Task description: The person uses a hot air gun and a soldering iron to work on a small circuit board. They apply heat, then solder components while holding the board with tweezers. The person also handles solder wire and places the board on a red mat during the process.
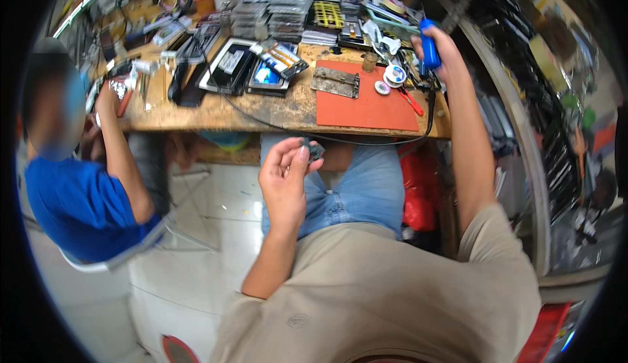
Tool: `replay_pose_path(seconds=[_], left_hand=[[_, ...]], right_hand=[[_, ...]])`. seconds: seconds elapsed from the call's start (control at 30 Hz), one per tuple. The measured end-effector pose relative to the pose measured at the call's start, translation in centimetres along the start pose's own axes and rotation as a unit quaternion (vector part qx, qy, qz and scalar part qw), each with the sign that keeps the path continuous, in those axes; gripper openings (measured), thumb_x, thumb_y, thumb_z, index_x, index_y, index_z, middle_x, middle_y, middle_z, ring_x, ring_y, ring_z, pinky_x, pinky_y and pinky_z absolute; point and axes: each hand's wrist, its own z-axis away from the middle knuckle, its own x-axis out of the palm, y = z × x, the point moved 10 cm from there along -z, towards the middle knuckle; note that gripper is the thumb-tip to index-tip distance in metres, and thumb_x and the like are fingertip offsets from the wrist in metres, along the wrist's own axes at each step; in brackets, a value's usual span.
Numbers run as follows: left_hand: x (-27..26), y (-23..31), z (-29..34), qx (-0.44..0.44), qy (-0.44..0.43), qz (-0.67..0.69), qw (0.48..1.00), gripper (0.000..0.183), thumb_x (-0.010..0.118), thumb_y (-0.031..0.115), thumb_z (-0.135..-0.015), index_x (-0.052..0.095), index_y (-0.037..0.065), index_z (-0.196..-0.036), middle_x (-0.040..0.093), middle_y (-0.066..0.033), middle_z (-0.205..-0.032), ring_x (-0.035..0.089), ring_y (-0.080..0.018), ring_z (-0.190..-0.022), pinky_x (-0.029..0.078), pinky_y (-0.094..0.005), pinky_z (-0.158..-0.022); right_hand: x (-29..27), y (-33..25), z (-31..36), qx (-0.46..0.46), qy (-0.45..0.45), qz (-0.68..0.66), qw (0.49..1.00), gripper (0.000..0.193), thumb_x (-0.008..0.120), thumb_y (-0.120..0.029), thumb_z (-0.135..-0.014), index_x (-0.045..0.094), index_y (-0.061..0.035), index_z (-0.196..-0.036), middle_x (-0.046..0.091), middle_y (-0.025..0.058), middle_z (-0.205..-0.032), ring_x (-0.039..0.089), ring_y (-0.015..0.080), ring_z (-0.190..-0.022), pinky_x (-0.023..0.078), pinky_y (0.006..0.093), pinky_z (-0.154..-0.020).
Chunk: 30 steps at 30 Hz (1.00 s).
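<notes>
My left hand [282,183] is raised in front of my lap, near the bench's front edge. Its thumb and fingers pinch a small dark piece [315,150] that looks like an electronic part; its exact kind is too small to make out. Out at the right rear of the bench, my right hand [447,54] is wrapped round a blue cylindrical handle [429,44]. The far end of that tool is lost among the clutter. Below it lies an orange-red mat [386,116] bearing a metal board clamp [335,82], two small spools [394,74] and red-handled pliers [412,102].
Opened tablets [268,78] and a loose battery pack [282,59] lie mid-bench. Stacked flat boxes [288,3] stand behind them. A black cable [275,126] loops along the front edge. At left sits a person in a blue shirt [85,206], hands on the bench.
</notes>
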Motion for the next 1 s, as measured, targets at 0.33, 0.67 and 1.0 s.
replay_pose_path(seconds=[0.33, 0.67, 1.0], left_hand=[[2.6, 1.2, 0.9, -0.007, -0.015, 0.056, 0.998, 0.018, 0.072, 0.010, -0.110, 0.070, -0.004, -0.122, 0.077, -0.0084, -0.104, 0.076, -0.0123, -0.092, 0.069, -0.0304, -0.082], [2.9, 3.3, 1.8, -0.014, -0.032, 0.034, 0.999, 0.019, 0.072, 0.010, -0.110, 0.070, -0.006, -0.120, 0.077, -0.0104, -0.101, 0.077, -0.0135, -0.089, 0.071, -0.0317, -0.080], [2.8, 4.4, 2.2, 0.029, -0.044, 0.033, 0.998, 0.019, 0.074, 0.009, -0.110, 0.071, -0.007, -0.120, 0.077, -0.0095, -0.100, 0.075, -0.0113, -0.089, 0.072, -0.0323, -0.079]], right_hand=[[11.2, 6.3, 36.4, 0.072, -0.353, 0.002, 0.933, 0.068, 0.061, -0.033, -0.115, 0.038, -0.0016, -0.171, 0.071, 0.0142, -0.111, 0.069, 0.0153, -0.077, 0.057, 0.0306, -0.070], [12.7, 7.0, 36.7, 0.059, -0.386, 0.062, 0.918, 0.065, 0.059, -0.034, -0.117, 0.040, -0.0023, -0.171, 0.072, 0.0085, -0.108, 0.068, 0.0115, -0.079, 0.056, 0.0279, -0.072], [13.0, 6.0, 36.8, 0.052, -0.393, 0.083, 0.914, 0.063, 0.057, -0.031, -0.117, 0.040, -0.0009, -0.170, 0.070, 0.0070, -0.101, 0.068, 0.0123, -0.077, 0.056, 0.0296, -0.070]])
